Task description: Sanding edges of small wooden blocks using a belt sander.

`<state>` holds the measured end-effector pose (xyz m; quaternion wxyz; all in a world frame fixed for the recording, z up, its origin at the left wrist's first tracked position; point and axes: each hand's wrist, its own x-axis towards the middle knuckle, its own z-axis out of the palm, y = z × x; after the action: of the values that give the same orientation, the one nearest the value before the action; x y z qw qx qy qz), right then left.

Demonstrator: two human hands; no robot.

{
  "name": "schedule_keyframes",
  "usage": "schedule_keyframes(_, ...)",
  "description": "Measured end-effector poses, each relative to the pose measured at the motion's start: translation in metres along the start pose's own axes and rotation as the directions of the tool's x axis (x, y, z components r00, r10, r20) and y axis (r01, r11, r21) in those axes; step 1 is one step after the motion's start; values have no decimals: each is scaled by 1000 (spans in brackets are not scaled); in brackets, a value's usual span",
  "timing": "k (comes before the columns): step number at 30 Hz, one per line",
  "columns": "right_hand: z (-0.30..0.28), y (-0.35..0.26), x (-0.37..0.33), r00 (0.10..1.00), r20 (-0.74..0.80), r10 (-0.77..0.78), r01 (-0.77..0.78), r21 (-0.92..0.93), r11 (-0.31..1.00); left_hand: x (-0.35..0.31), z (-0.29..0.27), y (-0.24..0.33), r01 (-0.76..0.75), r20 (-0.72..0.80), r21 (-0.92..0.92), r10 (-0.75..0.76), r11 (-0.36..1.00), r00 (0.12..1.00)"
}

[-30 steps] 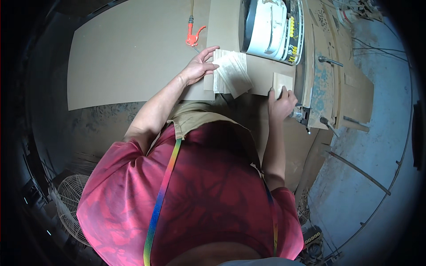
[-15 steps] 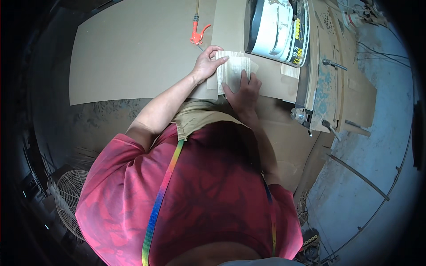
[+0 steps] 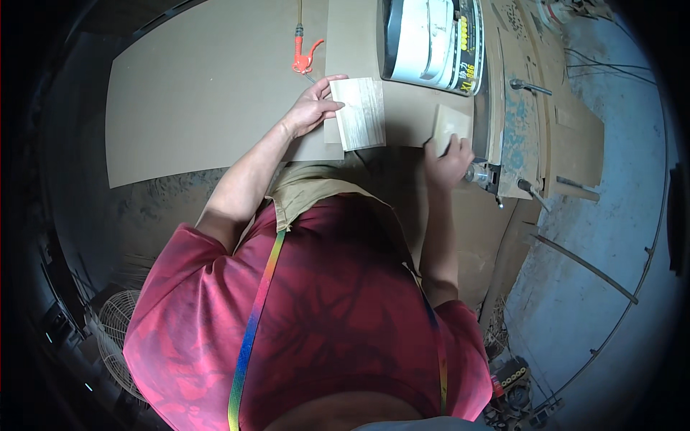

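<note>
My left hand [image 3: 310, 108] grips the left edge of a pale wooden board [image 3: 365, 115], with the thumb on its upper face and the fingers behind. The board shows streaked grain and is held near the front edge of the worktop. Off to the right, my right hand [image 3: 449, 165] has its fingers curled at the near end of a smaller, pale flat piece [image 3: 450, 123]. Motion blurs this piece, so its exact kind is unclear. A strip of worktop separates the two pieces.
Brown sheet board [image 3: 215, 93] covers the worktop. A red air blow gun [image 3: 302, 57] lies beyond my left hand. A white-and-black metal can [image 3: 435, 47] lies on its side at the back. Clamp-like metal rods [image 3: 530, 87] stick out at the right edge.
My right hand has left the board and moved right, to the smaller pale piece. My left hand keeps its hold, and the board now shows a flatter, grained face. The view has shifted slightly.
</note>
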<state>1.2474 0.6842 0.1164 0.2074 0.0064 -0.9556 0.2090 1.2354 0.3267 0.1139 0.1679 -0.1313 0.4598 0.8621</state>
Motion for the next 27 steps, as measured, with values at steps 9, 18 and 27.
schedule_keyframes(9,50,-30,65,975,-25,-220,221,85,971,0,18,-13,-62,-145,196,92,979,985)
schedule_keyframes(18,20,-117,-26,938,156,-309,260,274,926,-1,18,-17,-62,-280,162,106,985,954)
schedule_keyframes(27,-5,33,-7,981,-8,-193,191,-114,975,-6,22,-10,-47,-210,223,96,974,973)
